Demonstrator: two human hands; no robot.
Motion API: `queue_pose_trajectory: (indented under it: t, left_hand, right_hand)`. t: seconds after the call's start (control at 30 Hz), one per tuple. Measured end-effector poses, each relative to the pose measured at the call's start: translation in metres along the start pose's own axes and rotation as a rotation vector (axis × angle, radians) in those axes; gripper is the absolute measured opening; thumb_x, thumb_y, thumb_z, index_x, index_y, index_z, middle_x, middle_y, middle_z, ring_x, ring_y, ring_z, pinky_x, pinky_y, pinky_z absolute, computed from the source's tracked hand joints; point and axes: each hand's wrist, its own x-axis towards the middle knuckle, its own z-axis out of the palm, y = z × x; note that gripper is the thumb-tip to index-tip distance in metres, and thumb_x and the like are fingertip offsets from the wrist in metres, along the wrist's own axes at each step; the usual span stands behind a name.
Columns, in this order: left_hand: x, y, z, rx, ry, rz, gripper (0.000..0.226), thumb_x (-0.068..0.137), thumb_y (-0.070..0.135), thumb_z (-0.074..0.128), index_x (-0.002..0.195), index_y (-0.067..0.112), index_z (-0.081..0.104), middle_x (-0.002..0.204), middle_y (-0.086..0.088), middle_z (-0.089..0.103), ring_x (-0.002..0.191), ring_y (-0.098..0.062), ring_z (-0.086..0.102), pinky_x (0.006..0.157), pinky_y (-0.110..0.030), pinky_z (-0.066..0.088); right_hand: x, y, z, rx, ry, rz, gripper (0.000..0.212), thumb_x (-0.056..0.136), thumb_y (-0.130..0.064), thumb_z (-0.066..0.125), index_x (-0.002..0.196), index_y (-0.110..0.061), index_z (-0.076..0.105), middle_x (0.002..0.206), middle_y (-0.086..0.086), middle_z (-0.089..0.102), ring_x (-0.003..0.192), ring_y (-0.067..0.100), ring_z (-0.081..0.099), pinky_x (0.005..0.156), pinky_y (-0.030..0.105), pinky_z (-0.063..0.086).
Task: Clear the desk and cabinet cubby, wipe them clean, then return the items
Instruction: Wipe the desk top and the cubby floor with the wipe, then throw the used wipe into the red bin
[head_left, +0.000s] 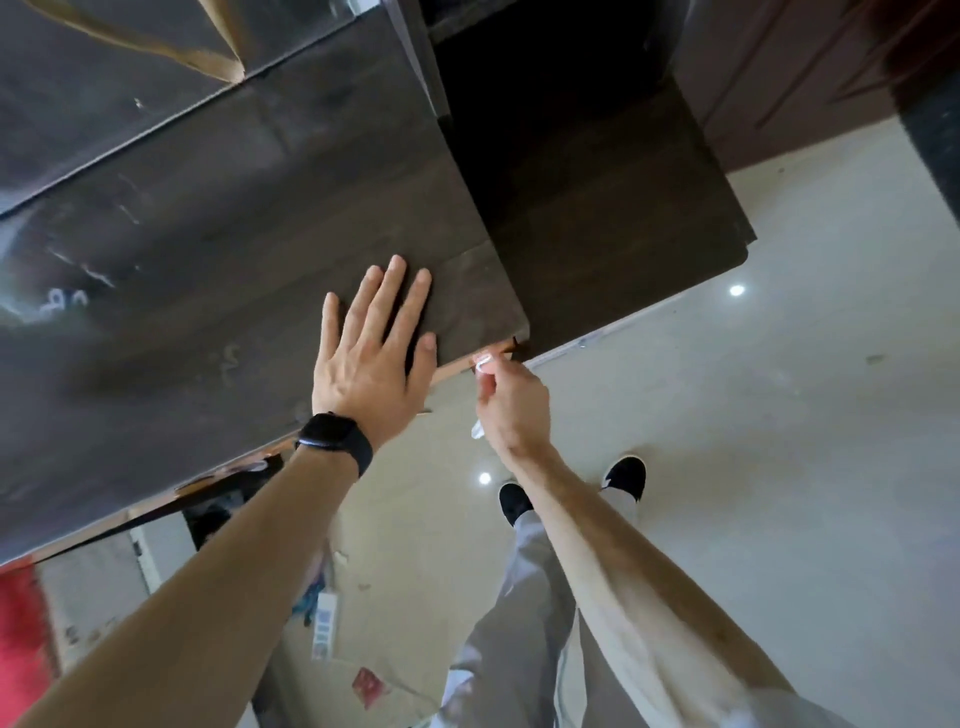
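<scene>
The tabletop (218, 218) is dark brown wood, smeared and scuffed with pale marks toward 9 o'clock. It fills the upper left of the view. Below and to the right lies a glossy cream tile floor (753, 415) carrying small bright reflections.

The tabletop's front edge, its long line here, runs from 8 o'clock up toward 2 o'clock. It ends in a corner just right of centre, and from there the side edge climbs toward 12 o'clock. Beside that side edge sits a lower dark panel (597, 234) with a rounded corner at 3 o'clock. A black recess (545, 67) lies at 12 o'clock, and its contents cannot be made out.

The left hand (374, 353) lies flat on the tabletop near the front corner. Its grip is released, with the fingers straight, spread and pointing toward 1 o'clock. A black watch (335, 441) is on the wrist.

The right hand (511, 405) is just off the front edge, below the corner. Its grip is clenched on a small white object (483, 362) pinched at the fingertips and touching the edge. The object is too blurred to identify.

Open floor spreads from 2 to 5 o'clock. Two black shoes (626, 475) and grey trousers (519, 597) stand at 5 o'clock. Cardboard (353, 649) and litter lie under the tabletop toward 7 o'clock.
</scene>
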Motion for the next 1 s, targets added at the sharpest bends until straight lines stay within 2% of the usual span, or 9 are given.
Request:
queue_pose_trajectory:
  t: [0.07,0.13,0.2,0.33,0.43,0.57,0.7,0.8,1.0]
  left_hand:
    - [-0.009,-0.009,0.003,0.044,-0.012,0.009,0.056,0.103,0.040,0.022,0.157,0.024,0.022,0.164,0.000,0.017,0.152,-0.021,0.011,0.123,-0.049,0.005]
    - [-0.010,-0.006,0.003,0.036,-0.040,0.011,0.055,0.104,0.040,0.021,0.156,0.023,0.022,0.164,0.000,0.018,0.152,-0.021,0.013,0.123,-0.049,0.006]
    - [-0.018,-0.001,-0.001,-0.025,-0.032,-0.017,0.051,0.105,0.036,0.028,0.155,0.023,0.026,0.163,-0.002,0.021,0.150,-0.024,0.018,0.122,-0.050,0.013]
    - [-0.053,0.005,-0.014,-0.094,-0.062,-0.097,0.055,0.096,0.025,0.053,0.150,0.021,0.040,0.153,-0.006,0.040,0.137,-0.029,0.039,0.111,-0.047,0.034]
    - [-0.074,0.017,-0.034,-0.109,-0.195,-0.182,0.066,0.087,0.025,0.060,0.149,0.021,0.039,0.148,-0.005,0.044,0.127,-0.030,0.045,0.097,-0.045,0.044]
    - [-0.089,0.044,-0.064,-0.175,-0.397,-0.241,0.050,0.094,0.033,0.048,0.143,0.025,0.045,0.145,0.000,0.043,0.129,-0.024,0.043,0.102,-0.039,0.039]
    - [-0.096,0.075,-0.095,-0.244,-0.480,-0.208,0.048,0.096,0.035,0.043,0.142,0.027,0.047,0.145,-0.001,0.048,0.134,-0.023,0.042,0.109,-0.040,0.037]
    - [-0.095,0.105,-0.121,-0.251,-0.428,-0.143,0.047,0.096,0.035,0.042,0.143,0.028,0.047,0.147,0.000,0.047,0.135,-0.023,0.042,0.110,-0.039,0.035]
    - [-0.096,0.191,-0.160,-0.216,-0.291,-0.032,0.044,0.098,0.035,0.043,0.140,0.030,0.048,0.139,-0.001,0.052,0.128,-0.025,0.046,0.105,-0.038,0.037]
  right_hand:
    - [-0.014,-0.021,0.015,-0.193,-0.428,-0.051,0.015,0.096,-0.016,0.053,0.097,-0.012,0.067,0.091,0.011,0.072,0.086,0.032,0.068,0.070,0.033,0.049]
    - [-0.032,-0.022,0.020,-0.186,-0.549,0.013,0.014,0.095,-0.021,0.053,0.087,-0.013,0.062,0.088,0.013,0.070,0.087,0.036,0.066,0.064,0.032,0.040]
    - [-0.048,-0.015,0.006,-0.092,-0.435,0.082,0.011,0.094,-0.021,0.055,0.090,-0.015,0.062,0.086,0.013,0.071,0.085,0.036,0.064,0.064,0.032,0.037]
    - [-0.062,-0.016,-0.066,-0.076,-0.318,0.049,0.029,0.097,-0.015,0.055,0.123,-0.020,0.064,0.101,0.006,0.073,0.091,0.025,0.066,0.077,0.027,0.046]
    - [-0.066,-0.020,-0.122,-0.090,-0.279,0.066,0.028,0.097,-0.008,0.054,0.117,-0.020,0.070,0.105,0.003,0.070,0.095,0.020,0.065,0.075,0.010,0.036]
    - [-0.076,-0.043,-0.192,-0.026,-0.157,0.121,0.031,0.093,-0.003,0.052,0.097,-0.022,0.076,0.104,-0.005,0.069,0.091,0.005,0.062,0.078,-0.003,0.034]
    - [-0.095,-0.065,-0.250,0.090,-0.067,0.086,0.015,0.091,-0.018,0.063,0.093,-0.029,0.073,0.106,-0.012,0.066,0.091,0.004,0.064,0.076,0.005,0.042]
    - [-0.115,-0.072,-0.285,0.150,0.005,0.013,0.008,0.089,-0.033,0.071,0.092,-0.027,0.075,0.105,-0.014,0.065,0.087,0.001,0.064,0.073,0.007,0.044]
    - [-0.170,-0.049,-0.362,0.143,0.206,-0.111,0.017,0.085,-0.007,0.072,0.096,-0.020,0.076,0.109,-0.008,0.063,0.092,-0.008,0.059,0.079,0.002,0.043]
